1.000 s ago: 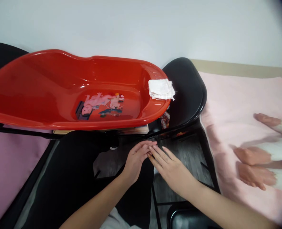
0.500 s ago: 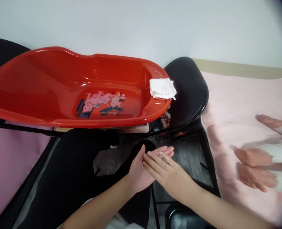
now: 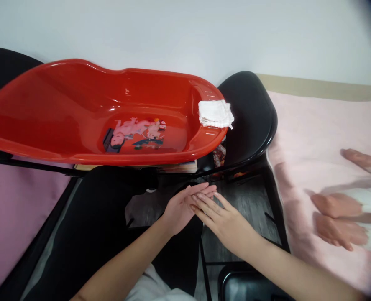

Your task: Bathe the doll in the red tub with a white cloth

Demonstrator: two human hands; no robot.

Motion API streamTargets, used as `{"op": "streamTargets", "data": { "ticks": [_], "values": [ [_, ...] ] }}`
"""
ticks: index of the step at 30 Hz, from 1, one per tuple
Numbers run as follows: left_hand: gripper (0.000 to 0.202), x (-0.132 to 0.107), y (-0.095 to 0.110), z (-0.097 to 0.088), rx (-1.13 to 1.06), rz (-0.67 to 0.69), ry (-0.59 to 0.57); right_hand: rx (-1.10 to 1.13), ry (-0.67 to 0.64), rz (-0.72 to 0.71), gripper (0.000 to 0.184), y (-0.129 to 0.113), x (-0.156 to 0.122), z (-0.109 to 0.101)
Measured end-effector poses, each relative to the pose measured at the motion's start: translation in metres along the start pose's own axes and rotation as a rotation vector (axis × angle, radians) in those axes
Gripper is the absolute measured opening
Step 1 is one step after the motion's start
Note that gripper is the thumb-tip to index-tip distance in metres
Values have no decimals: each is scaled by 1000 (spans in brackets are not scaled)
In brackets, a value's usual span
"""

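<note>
My left hand (image 3: 180,209) is held palm up over my lap, its fingers stretched out. Across its fingers lie the outstretched fingers of my right hand (image 3: 221,217), palm down. Both hands are open and touch only each other; nothing shows between them. Just beyond them stands a red baby bathtub (image 3: 62,113) with a picture of a baby printed on its bottom. A folded white gauze cloth (image 3: 215,113) rests over the tub's right rim.
Black chairs (image 3: 251,117) support the tub against a pale wall. On the right, a doll's feet and a hand (image 3: 339,205) lie on a pink sheet (image 3: 298,125). Purple-pink fabric (image 3: 19,209) is at left. A black seat (image 3: 248,284) is at the bottom.
My left hand has slid left and slightly up, and its palm is more covered. The right fingers now overlap less of it near the fingertips. The view has shifted slightly.
</note>
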State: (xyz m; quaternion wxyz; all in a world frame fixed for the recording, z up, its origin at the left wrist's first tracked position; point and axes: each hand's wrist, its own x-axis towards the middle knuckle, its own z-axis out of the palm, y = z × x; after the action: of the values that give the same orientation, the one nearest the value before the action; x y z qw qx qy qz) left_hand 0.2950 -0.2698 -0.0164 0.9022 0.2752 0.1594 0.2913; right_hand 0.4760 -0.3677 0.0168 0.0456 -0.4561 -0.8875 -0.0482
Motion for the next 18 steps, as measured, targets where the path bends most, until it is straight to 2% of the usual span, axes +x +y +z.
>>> {"op": "streamTargets", "data": {
  "ticks": [2, 5, 7, 8, 11, 18],
  "values": [
    [49, 1, 5, -9, 396, 145, 27, -28, -30, 34, 61, 4, -5, 6],
    [51, 2, 8, -21, 1377, 467, 12, -62, -47, 94, 64, 11, -14, 17],
    [54, 3, 4, -26, 1897, 585, 9, -72, -59, 119, 65, 15, -18, 22],
    [55, 3, 1, -28, 2059, 605, 17, -74, -70, 127, 66, 16, -19, 23],
    [59, 2, -11, -31, 2259, 595, 28, -73, -93, 134, 68, 17, -18, 21],
    [60, -1, -23, -24, 2286, 511, -19, -52, -88, 168, 70, 17, -14, 15]
  ]
}}
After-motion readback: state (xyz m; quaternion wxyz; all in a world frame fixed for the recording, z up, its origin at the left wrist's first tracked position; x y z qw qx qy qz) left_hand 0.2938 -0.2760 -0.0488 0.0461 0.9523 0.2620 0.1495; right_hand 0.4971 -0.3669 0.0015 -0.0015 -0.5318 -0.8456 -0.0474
